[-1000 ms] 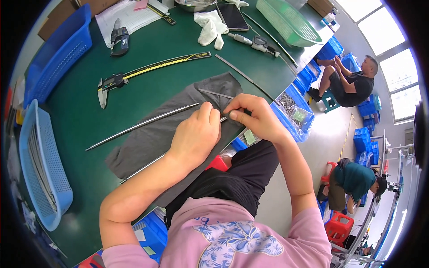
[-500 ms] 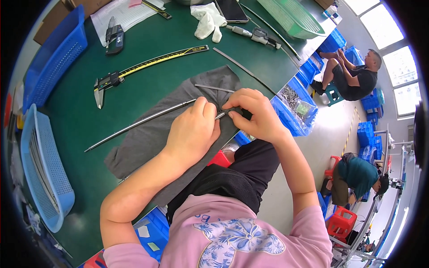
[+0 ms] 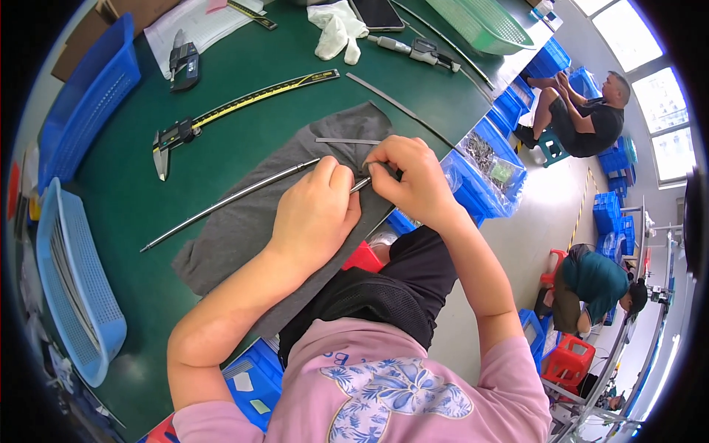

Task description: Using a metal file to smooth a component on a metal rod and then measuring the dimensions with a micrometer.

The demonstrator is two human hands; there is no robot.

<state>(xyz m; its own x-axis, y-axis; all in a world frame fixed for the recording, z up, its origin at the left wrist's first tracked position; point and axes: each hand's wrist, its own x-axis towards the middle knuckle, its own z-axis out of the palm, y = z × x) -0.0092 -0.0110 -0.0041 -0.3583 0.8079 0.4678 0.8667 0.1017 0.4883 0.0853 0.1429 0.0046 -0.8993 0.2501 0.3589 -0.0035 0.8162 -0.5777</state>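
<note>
My left hand (image 3: pixel 314 210) is closed, its fingers curled round a slim metal rod (image 3: pixel 360 184); a short shiny length shows between my hands. My right hand (image 3: pixel 413 177) pinches a fold of dark grey cloth (image 3: pixel 247 229) at the rod's end. The cloth lies across the table's near edge. A long, thin steel rod (image 3: pixel 229 201) rests slantwise on it, its right end reaching my left knuckles. Whether this is the held rod, I cannot tell. Just beyond my hands a flat metal strip (image 3: pixel 347 140) lies on the cloth.
On the green table (image 3: pixel 244 148) lie a digital caliper (image 3: pixel 177 134), a micrometer (image 3: pixel 185 63), another micrometer (image 3: pixel 417 52), white gloves (image 3: pixel 338 31) and a metal strip (image 3: pixel 399 107). A light blue basket (image 3: pixel 111 332) stands left. Blue bins (image 3: pixel 473 199) stand right; two people sit beyond.
My right hand has shifted slightly up and left, its fingertips drawn closer together on the cloth. My left hand stays nearly in place. The whole view has shifted a little.
</note>
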